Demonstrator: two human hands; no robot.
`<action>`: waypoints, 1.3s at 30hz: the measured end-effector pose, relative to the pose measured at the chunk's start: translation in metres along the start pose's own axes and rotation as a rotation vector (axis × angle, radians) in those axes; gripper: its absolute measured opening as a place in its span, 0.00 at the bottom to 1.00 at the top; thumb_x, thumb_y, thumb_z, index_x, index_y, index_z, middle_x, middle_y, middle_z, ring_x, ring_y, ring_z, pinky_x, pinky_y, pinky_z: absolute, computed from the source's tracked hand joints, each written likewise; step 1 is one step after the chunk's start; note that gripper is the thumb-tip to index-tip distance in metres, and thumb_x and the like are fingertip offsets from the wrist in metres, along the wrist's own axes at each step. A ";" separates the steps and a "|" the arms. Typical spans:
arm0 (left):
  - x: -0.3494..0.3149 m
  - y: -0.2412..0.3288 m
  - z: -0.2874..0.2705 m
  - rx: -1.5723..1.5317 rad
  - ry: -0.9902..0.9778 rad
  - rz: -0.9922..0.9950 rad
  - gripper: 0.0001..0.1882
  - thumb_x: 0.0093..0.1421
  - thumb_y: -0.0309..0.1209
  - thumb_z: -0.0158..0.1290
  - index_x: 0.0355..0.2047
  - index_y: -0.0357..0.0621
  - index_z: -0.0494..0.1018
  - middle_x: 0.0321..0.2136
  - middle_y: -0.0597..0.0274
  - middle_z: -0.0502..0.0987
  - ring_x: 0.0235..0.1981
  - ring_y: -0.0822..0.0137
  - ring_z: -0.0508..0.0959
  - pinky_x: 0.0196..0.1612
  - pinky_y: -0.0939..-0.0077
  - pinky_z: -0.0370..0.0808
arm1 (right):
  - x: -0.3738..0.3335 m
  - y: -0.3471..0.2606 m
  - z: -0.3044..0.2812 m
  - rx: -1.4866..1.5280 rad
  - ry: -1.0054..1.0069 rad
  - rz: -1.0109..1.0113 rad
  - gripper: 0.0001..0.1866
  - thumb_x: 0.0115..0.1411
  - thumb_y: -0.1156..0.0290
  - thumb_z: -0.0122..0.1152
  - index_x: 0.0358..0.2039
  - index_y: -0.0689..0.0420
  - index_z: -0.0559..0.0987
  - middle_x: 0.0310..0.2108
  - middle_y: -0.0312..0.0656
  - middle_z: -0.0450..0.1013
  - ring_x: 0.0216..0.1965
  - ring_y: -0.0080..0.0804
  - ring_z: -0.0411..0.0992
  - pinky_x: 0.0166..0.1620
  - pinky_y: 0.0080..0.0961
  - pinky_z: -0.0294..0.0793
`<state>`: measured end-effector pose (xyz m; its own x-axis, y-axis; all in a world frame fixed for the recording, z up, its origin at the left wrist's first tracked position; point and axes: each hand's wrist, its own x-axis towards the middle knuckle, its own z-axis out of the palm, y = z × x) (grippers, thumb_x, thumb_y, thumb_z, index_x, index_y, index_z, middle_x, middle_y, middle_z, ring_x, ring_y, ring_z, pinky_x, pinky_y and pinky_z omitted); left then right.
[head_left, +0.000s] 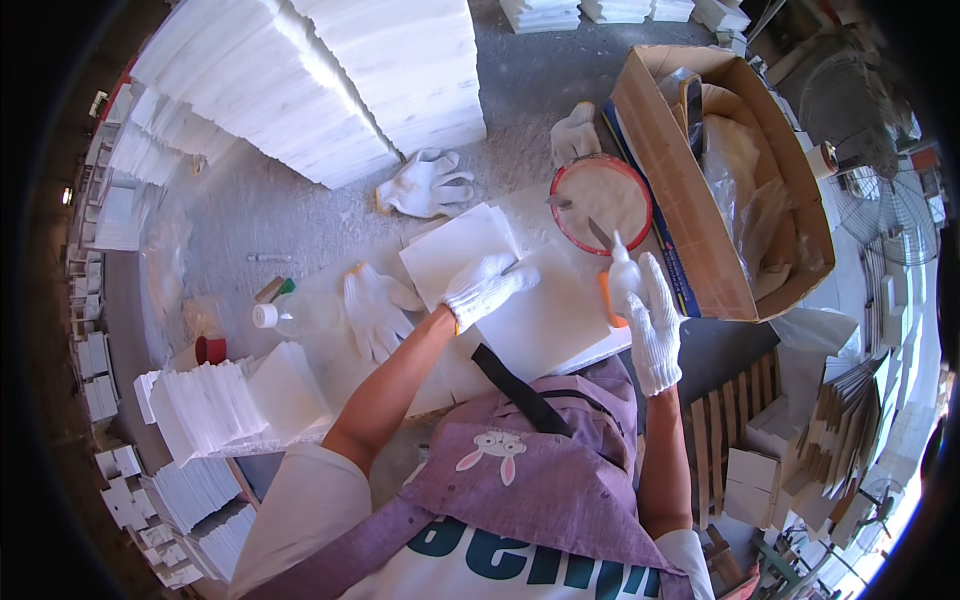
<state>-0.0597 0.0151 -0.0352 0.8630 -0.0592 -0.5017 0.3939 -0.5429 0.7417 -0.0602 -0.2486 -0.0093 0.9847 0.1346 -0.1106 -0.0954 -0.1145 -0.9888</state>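
My left hand (490,288), in a white knit glove, lies with its fingers stretched out over a stack of white square sheets (543,312). Part of another white sheet (447,250) shows beyond that wrist, askew to the stack. At the stack's right edge my gloved right hand (655,325) is closed around a white squeeze bottle (624,275) with its nozzle up. Beside the bottle shows an orange handle (606,298), partly hidden. A pointed metal blade (600,233) lies across the rim of a red-edged round tub (648,205) holding pale material.
Tall stacks of white sheets (290,85) stand at the far left. A cardboard box (680,190) with plastic bags borders the right side. Loose gloves (428,185), a clear bottle (290,315) and a smaller sheet stack (225,405) lie around the table. A fan (870,190) stands far right.
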 end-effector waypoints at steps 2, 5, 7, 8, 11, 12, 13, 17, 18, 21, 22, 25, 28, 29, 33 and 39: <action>0.002 -0.001 0.000 -0.009 -0.007 0.014 0.27 0.58 0.53 0.52 0.35 0.36 0.77 0.26 0.50 0.77 0.29 0.59 0.76 0.36 0.64 0.69 | 0.003 -0.004 0.002 -0.023 -0.081 -0.018 0.32 0.61 0.60 0.59 0.62 0.63 0.65 0.57 0.48 0.67 0.57 0.35 0.66 0.59 0.29 0.65; 0.004 -0.002 0.000 0.004 -0.009 0.019 0.28 0.57 0.54 0.53 0.35 0.36 0.77 0.26 0.50 0.77 0.29 0.58 0.76 0.36 0.64 0.70 | 0.007 -0.009 0.004 0.027 -0.153 0.094 0.27 0.63 0.72 0.56 0.61 0.64 0.65 0.58 0.46 0.67 0.54 0.31 0.68 0.56 0.26 0.68; 0.006 -0.005 0.000 0.004 -0.014 0.009 0.28 0.57 0.54 0.52 0.35 0.36 0.77 0.26 0.49 0.77 0.30 0.58 0.77 0.36 0.63 0.70 | 0.011 -0.005 0.009 -0.006 -0.118 0.075 0.25 0.63 0.70 0.57 0.59 0.65 0.67 0.56 0.45 0.69 0.51 0.28 0.70 0.52 0.23 0.71; 0.006 -0.005 0.000 0.005 -0.015 0.004 0.29 0.57 0.55 0.52 0.35 0.36 0.77 0.26 0.49 0.77 0.30 0.58 0.77 0.36 0.63 0.70 | 0.013 -0.006 0.010 -0.015 -0.115 0.072 0.25 0.63 0.70 0.57 0.59 0.65 0.68 0.55 0.45 0.69 0.50 0.27 0.70 0.51 0.22 0.71; 0.004 -0.001 -0.001 0.007 -0.015 0.000 0.29 0.57 0.56 0.52 0.35 0.36 0.77 0.26 0.49 0.77 0.30 0.57 0.77 0.37 0.63 0.70 | 0.019 -0.007 0.014 -0.033 -0.102 0.080 0.25 0.63 0.68 0.58 0.58 0.65 0.69 0.53 0.44 0.71 0.48 0.26 0.71 0.48 0.20 0.71; 0.004 0.000 -0.002 0.005 -0.015 0.004 0.29 0.57 0.56 0.52 0.35 0.36 0.77 0.26 0.48 0.77 0.30 0.57 0.77 0.37 0.63 0.70 | 0.020 -0.008 0.015 -0.039 -0.097 0.086 0.25 0.62 0.68 0.58 0.57 0.65 0.70 0.51 0.43 0.72 0.47 0.25 0.71 0.48 0.20 0.71; 0.003 0.000 -0.002 0.002 -0.012 0.007 0.30 0.57 0.56 0.52 0.35 0.36 0.77 0.27 0.48 0.78 0.30 0.57 0.77 0.37 0.63 0.70 | 0.021 -0.010 0.017 -0.041 -0.094 0.104 0.25 0.62 0.67 0.58 0.57 0.65 0.70 0.51 0.44 0.73 0.48 0.27 0.71 0.49 0.21 0.71; 0.005 -0.003 0.000 -0.018 -0.012 0.015 0.29 0.57 0.55 0.53 0.34 0.36 0.77 0.25 0.54 0.75 0.28 0.63 0.73 0.34 0.66 0.68 | 0.022 -0.014 0.023 -0.056 -0.073 0.115 0.24 0.61 0.67 0.59 0.55 0.66 0.72 0.47 0.44 0.75 0.44 0.26 0.72 0.46 0.20 0.72; 0.005 -0.003 0.000 -0.047 -0.013 0.018 0.27 0.57 0.54 0.54 0.32 0.37 0.76 0.22 0.60 0.72 0.27 0.68 0.70 0.32 0.69 0.66 | 0.022 -0.013 0.024 -0.060 -0.065 0.102 0.23 0.62 0.67 0.59 0.55 0.65 0.72 0.46 0.42 0.75 0.41 0.23 0.72 0.43 0.18 0.73; 0.005 -0.004 0.000 -0.063 -0.010 0.022 0.26 0.58 0.53 0.54 0.30 0.38 0.76 0.20 0.67 0.69 0.25 0.74 0.66 0.30 0.72 0.64 | 0.024 -0.011 0.024 -0.093 -0.059 0.090 0.22 0.62 0.67 0.59 0.54 0.65 0.73 0.45 0.42 0.76 0.40 0.23 0.73 0.41 0.18 0.73; 0.006 -0.004 0.000 -0.056 -0.008 0.022 0.26 0.58 0.54 0.54 0.29 0.38 0.76 0.20 0.67 0.68 0.25 0.74 0.66 0.29 0.72 0.64 | 0.025 -0.011 0.024 -0.100 -0.055 0.086 0.22 0.62 0.67 0.59 0.54 0.65 0.73 0.45 0.42 0.76 0.40 0.23 0.73 0.41 0.19 0.74; 0.007 -0.005 0.001 -0.042 -0.017 0.015 0.26 0.58 0.53 0.54 0.29 0.37 0.75 0.20 0.66 0.68 0.24 0.74 0.66 0.29 0.72 0.64 | 0.026 -0.014 0.026 -0.109 -0.047 0.109 0.23 0.61 0.67 0.59 0.54 0.66 0.74 0.46 0.44 0.76 0.42 0.25 0.73 0.44 0.20 0.73; 0.007 -0.005 0.001 -0.038 -0.024 0.004 0.26 0.58 0.54 0.54 0.29 0.37 0.75 0.20 0.66 0.69 0.25 0.74 0.66 0.29 0.71 0.64 | 0.026 -0.022 0.028 -0.099 -0.051 0.162 0.25 0.59 0.66 0.59 0.54 0.67 0.73 0.48 0.47 0.75 0.47 0.29 0.73 0.51 0.23 0.71; 0.007 -0.004 0.000 -0.036 -0.022 0.008 0.26 0.58 0.54 0.54 0.29 0.37 0.75 0.20 0.66 0.69 0.25 0.73 0.66 0.29 0.71 0.64 | 0.027 -0.019 0.027 -0.099 -0.054 0.155 0.25 0.59 0.66 0.59 0.54 0.67 0.73 0.48 0.47 0.75 0.47 0.29 0.73 0.51 0.23 0.71; 0.007 -0.002 -0.001 -0.023 -0.028 0.007 0.27 0.58 0.54 0.54 0.30 0.37 0.75 0.20 0.65 0.69 0.25 0.73 0.67 0.30 0.71 0.65 | 0.029 -0.009 0.026 -0.118 -0.037 0.080 0.23 0.59 0.66 0.60 0.53 0.65 0.74 0.43 0.44 0.76 0.40 0.24 0.73 0.41 0.20 0.74; 0.006 -0.003 0.000 -0.001 -0.017 0.015 0.30 0.57 0.56 0.52 0.32 0.36 0.76 0.23 0.55 0.74 0.27 0.64 0.72 0.34 0.66 0.67 | 0.030 -0.007 0.026 -0.140 -0.037 0.075 0.24 0.58 0.66 0.61 0.53 0.65 0.74 0.44 0.45 0.77 0.41 0.25 0.73 0.45 0.21 0.73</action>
<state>-0.0554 0.0169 -0.0407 0.8633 -0.0815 -0.4980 0.3815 -0.5406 0.7498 -0.0334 -0.2180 -0.0085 0.9692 0.1568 -0.1901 -0.1449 -0.2616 -0.9542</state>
